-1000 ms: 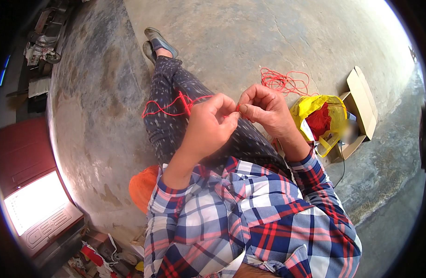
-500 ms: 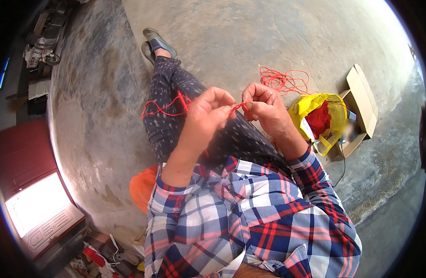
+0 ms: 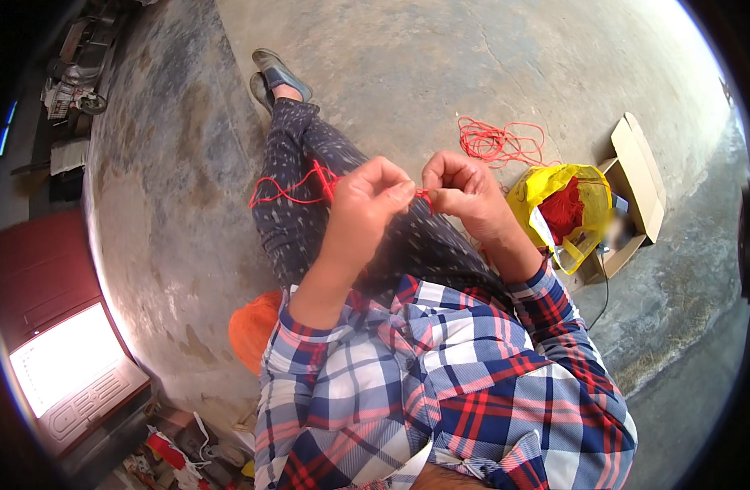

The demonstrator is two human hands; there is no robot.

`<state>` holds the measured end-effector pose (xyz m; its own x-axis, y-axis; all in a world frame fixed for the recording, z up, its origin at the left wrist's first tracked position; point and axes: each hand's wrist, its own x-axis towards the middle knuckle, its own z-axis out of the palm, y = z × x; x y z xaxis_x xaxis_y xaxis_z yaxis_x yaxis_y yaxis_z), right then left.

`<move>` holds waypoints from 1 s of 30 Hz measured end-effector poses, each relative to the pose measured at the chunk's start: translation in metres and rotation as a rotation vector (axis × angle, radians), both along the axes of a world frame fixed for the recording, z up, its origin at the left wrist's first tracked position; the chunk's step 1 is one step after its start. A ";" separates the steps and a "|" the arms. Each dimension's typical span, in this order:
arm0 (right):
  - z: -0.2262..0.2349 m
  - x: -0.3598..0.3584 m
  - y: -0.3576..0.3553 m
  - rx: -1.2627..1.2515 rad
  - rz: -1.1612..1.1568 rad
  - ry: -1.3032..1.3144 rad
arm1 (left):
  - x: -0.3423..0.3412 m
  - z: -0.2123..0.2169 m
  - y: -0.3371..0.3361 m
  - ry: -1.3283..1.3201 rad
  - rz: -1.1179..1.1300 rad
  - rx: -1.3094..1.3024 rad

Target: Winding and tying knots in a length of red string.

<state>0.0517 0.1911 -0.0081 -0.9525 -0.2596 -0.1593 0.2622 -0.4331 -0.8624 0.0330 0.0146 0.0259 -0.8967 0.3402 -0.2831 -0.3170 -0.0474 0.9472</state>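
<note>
A short length of red cord [image 3: 425,195] is stretched between the person's two hands above the lap, with a small bit drooping under the right fingertips. The left hand [image 3: 365,208] pinches it, thumb pressed against the forefinger; the right hand [image 3: 469,196] has thumb and forefinger closed on the other side. The fingertips are near each other but apart. A second ago they meet almost tip to tip; half a second ago more cord shows between them in an arch, and now less is visible. The left thumb also lies higher along the forefinger than in the previous frame.

Beside the left hand, a red bundle [image 3: 322,178] rests on the dark patterned trousers [image 3: 291,135], one looped strand trailing toward the person's left, placed as before. The strand that curves from it toward the left hand a second ago is now out of sight.

Beyond the right hand, a loose red coil [image 3: 499,145] lies on the concrete floor [image 3: 391,73]. Nearer stands a yellow bag [image 3: 538,188] with red strands [image 3: 561,214] inside, next to an open cardboard box [image 3: 638,175].
</note>
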 end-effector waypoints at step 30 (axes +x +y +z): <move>0.030 -0.021 0.059 0.384 -0.033 0.209 | -0.035 0.115 -0.192 0.643 0.452 -0.628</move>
<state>0.0312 0.2502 0.0223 -0.9813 -0.1879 -0.0415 0.0567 -0.0760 -0.9955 -0.0020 -0.1778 0.1412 -0.9504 -0.1144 0.2891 0.1877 0.5303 0.8268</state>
